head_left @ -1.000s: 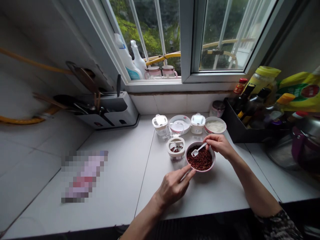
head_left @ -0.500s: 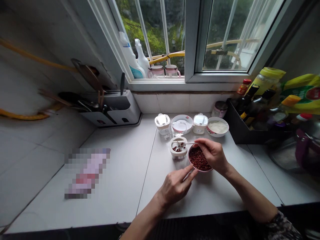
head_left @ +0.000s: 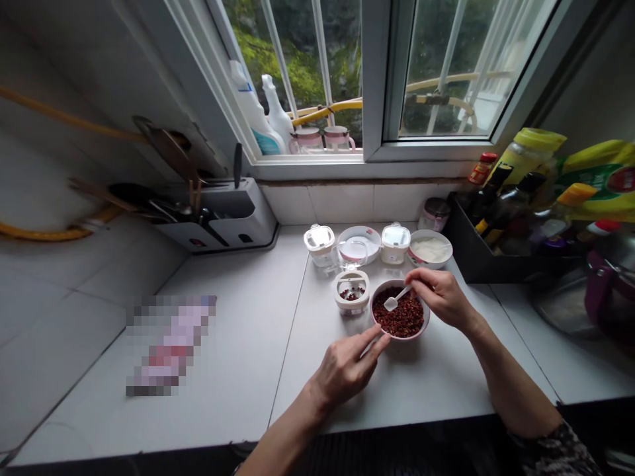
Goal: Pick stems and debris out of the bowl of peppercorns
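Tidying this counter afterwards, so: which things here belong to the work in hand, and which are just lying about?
In use: left hand, right hand, white plastic spoon, pink-rimmed bowl of reddish spice, open spice jar.
Lying about: lidded jars, knife block, cleaner bottles, bottles in a black caddy.

1. The spice (head_left: pixel 399 317) is dark reddish-brown and speckled.
2. The bowl (head_left: pixel 421 328) has a pink rim.
3. The spoon (head_left: pixel 391 304) is white.
4. The sleeve (head_left: pixel 555 453) has a dark mottled pattern.
5. The tabletop (head_left: pixel 421 383) is white.
6. The bag (head_left: pixel 595 178) is yellow and green.
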Available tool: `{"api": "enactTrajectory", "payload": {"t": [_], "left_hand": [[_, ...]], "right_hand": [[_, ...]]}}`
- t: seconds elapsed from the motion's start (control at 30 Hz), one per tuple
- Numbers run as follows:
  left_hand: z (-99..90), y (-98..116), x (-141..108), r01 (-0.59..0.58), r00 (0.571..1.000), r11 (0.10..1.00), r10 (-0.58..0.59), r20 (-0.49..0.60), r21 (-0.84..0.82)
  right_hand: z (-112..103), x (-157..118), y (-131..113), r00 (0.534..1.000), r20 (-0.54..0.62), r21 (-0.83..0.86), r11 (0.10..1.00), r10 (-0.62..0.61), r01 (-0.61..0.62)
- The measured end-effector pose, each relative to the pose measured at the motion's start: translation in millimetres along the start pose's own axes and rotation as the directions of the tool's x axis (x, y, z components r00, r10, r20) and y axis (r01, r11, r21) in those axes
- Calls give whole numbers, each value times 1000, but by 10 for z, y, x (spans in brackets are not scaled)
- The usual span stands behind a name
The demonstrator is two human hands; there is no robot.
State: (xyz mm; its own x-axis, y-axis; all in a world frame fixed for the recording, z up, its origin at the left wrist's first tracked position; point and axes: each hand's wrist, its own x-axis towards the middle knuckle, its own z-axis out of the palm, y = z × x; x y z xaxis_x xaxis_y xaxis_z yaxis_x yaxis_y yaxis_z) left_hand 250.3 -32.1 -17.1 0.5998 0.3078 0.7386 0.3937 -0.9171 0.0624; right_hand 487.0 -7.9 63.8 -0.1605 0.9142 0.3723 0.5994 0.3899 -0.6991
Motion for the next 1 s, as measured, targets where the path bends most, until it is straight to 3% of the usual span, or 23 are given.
{"api": "enactTrajectory", "payload": {"t": [0.2, 0.37, 0.63, 1.0], "left_hand": [[18, -14, -16, -10, 1000, 1000, 10, -2, 1], [24, -15, -17, -15, 1000, 1000, 15, -2, -5], [4, -8, -10, -2, 1000, 1000, 2, 13, -6], [18, -12, -35, -5, 1000, 1000, 5, 16, -6]], "right_hand": [[55, -14, 2, 983, 143, -12, 994, 113, -113], [73, -7, 62, 975, 116, 63, 978, 189, -197], [19, 12, 85, 972, 88, 71, 971, 220, -226], [22, 17, 112, 980, 63, 43, 981, 188, -191]]}}
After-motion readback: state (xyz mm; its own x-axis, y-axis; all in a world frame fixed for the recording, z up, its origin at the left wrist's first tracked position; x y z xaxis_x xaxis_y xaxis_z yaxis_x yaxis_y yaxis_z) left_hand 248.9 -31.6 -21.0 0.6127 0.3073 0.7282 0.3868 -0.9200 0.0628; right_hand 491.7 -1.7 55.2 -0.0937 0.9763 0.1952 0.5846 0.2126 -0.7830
